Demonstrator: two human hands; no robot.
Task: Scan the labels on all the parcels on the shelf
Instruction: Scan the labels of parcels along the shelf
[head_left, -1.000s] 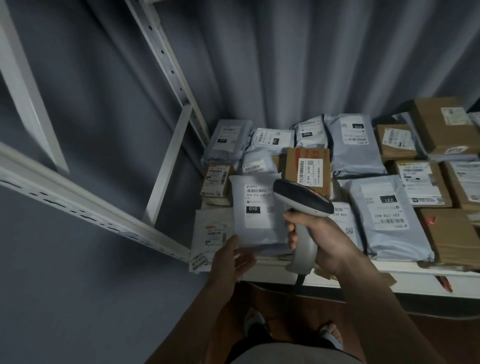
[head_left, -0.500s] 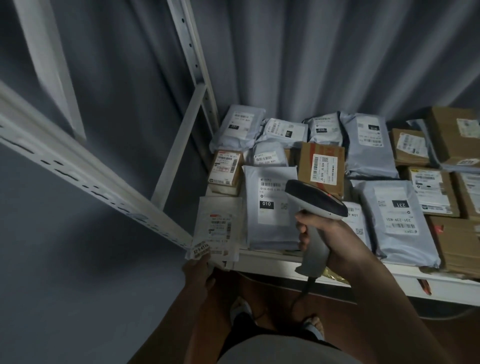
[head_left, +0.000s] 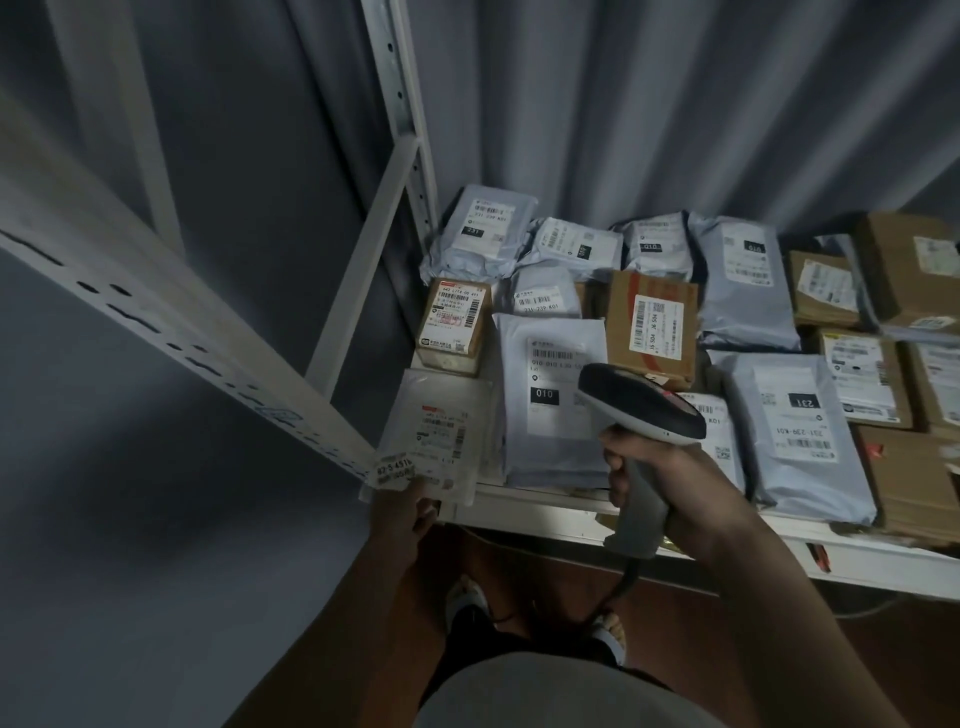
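Note:
Several grey mailer bags and brown boxes with white labels lie on the white shelf (head_left: 545, 512). My right hand (head_left: 670, 478) grips a grey handheld scanner (head_left: 641, 410), its dark head hanging over the grey "010" bag (head_left: 550, 395) at the shelf's front. My left hand (head_left: 402, 514) holds the near edge of a flat white envelope (head_left: 436, 426) at the front left corner, where it overhangs the shelf. A small brown box (head_left: 454, 325) with a red-topped label sits just behind that envelope.
A white slotted shelf beam (head_left: 171, 317) slants across the left, ending near my left hand. An upright post (head_left: 402, 119) stands at the shelf's back left. Grey curtain hangs behind. More brown boxes (head_left: 904, 478) fill the right. My feet show below on reddish floor.
My left hand has left the "010" bag and moved left and down to the white envelope's front edge. The scanner stays over the "010" bag while my view has shifted left.

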